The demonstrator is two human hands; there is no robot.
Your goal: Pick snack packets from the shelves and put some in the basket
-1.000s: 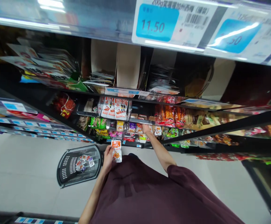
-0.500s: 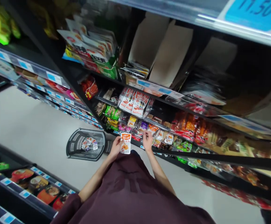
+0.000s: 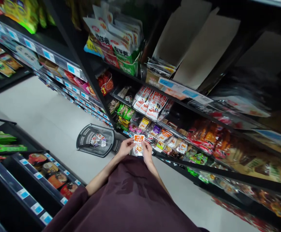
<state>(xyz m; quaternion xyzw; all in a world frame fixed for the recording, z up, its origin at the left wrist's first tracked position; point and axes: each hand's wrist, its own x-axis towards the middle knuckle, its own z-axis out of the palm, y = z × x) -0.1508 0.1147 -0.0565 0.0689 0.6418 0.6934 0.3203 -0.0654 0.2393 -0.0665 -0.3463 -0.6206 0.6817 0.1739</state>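
A small white-and-orange snack packet point(image 3: 138, 149) is held upright in front of my body, its printed front showing. My left hand point(image 3: 126, 147) pinches its left edge between thumb and fingers. On the opposite edge, my right hand point(image 3: 147, 150) grips the same packet. Down to the left, a dark grey shopping basket point(image 3: 82, 150) stands on the floor with several small packets point(image 3: 98, 140) inside. Just beyond my hands, the lower shelf carries rows of small snack packets, among them a purple one point(image 3: 155, 129) and an orange one point(image 3: 165, 134).
Shelves of bagged snacks rise in front, with white-and-red pouches point(image 3: 152, 104) and green-and-white bags point(image 3: 124, 53). A dark shelf post point(image 3: 82, 58) slants down on the left. Another shelf unit with bowl-shaped packages point(image 3: 49, 169) stands at lower left. Pale floor point(image 3: 45, 108) runs between them.
My right hand has come leftward from beside the shelf and now grips the packet along with my left. The view has shifted, so the shelves appear further right.
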